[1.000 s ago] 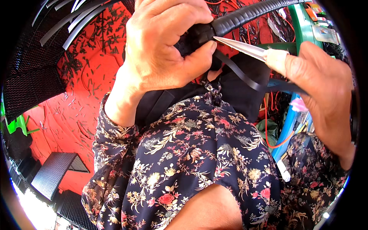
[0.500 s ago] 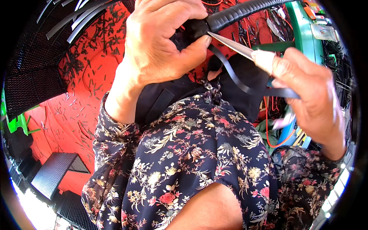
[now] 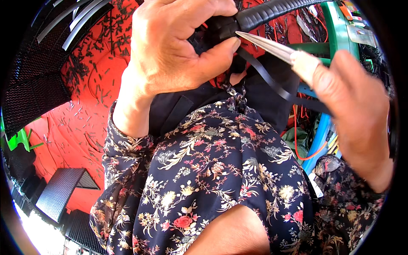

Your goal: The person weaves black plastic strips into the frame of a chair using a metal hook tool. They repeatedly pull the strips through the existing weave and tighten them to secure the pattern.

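Observation:
My left hand (image 3: 170, 51) is closed round the dark end of a bar (image 3: 276, 13) wrapped in black plastic strip, which runs off to the upper right. Its thumb presses beside the joint. A slim, tapering metal tool (image 3: 267, 46) is in my right hand (image 3: 348, 93), its tip touching or very near that joint. From under my left thumb a flat black strip (image 3: 265, 76) runs down and right to my right hand. Pale wrapping (image 3: 305, 64) covers a finger beside the tool. The tool's handle end is hidden in my hand, which is slightly blurred.
Black strip offcuts lie scattered over the red floor covering (image 3: 102, 76). Black woven panels (image 3: 34, 102) stand at left, with a bent woven piece (image 3: 61, 191) below them. A green frame (image 3: 340, 25) is at upper right, and an orange cord (image 3: 297, 140) hangs near my right forearm.
My right hand has moved right and outward with the tool, and the black strip runs straighter. My left hand keeps its grip at the joint.

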Motion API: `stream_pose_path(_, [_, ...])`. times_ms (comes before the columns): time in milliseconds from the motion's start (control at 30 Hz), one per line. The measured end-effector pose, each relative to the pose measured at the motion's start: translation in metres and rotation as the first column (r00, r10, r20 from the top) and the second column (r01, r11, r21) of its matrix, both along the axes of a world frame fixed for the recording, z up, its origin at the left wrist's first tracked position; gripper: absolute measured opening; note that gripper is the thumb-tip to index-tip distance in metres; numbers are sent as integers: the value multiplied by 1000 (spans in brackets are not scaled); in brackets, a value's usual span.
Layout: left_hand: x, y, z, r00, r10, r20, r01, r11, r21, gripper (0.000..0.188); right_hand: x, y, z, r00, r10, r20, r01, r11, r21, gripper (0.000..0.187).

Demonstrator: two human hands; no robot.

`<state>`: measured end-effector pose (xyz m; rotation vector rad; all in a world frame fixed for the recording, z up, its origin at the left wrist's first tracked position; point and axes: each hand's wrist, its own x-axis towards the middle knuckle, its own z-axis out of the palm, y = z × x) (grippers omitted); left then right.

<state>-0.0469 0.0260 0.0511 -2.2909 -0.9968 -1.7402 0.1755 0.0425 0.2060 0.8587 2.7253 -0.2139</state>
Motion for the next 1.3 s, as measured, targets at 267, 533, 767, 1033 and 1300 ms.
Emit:
stream_pose_path(267, [2, -4, 2, 996, 34, -81, -34, 999, -5, 29, 22, -5, -37, 969, 68, -239, -84, 995, -57, 49])
stream_pose_path(533, [3, -7, 4, 998, 29, -50, -32, 997, -69, 29, 19, 3, -16, 989, 29, -145, -53, 986, -160, 48])
stream_pose_path(767, [3, -7, 3, 996, 55, -64, -58, 997, -52, 29, 16, 7, -14, 979, 12, -204, -58, 973, -222, 42])
stream_pose_path(1033, [-1, 6, -5, 997, -42, -72, 48, 995, 87, 30, 2, 19, 8, 1000, 10, 15, -5, 959, -284, 34])
stream_pose_path(1300, [12, 12, 8, 970, -135, 202, 101, 980, 173, 33, 13, 3, 8, 823, -567, 5, 382, 548, -745, 47])
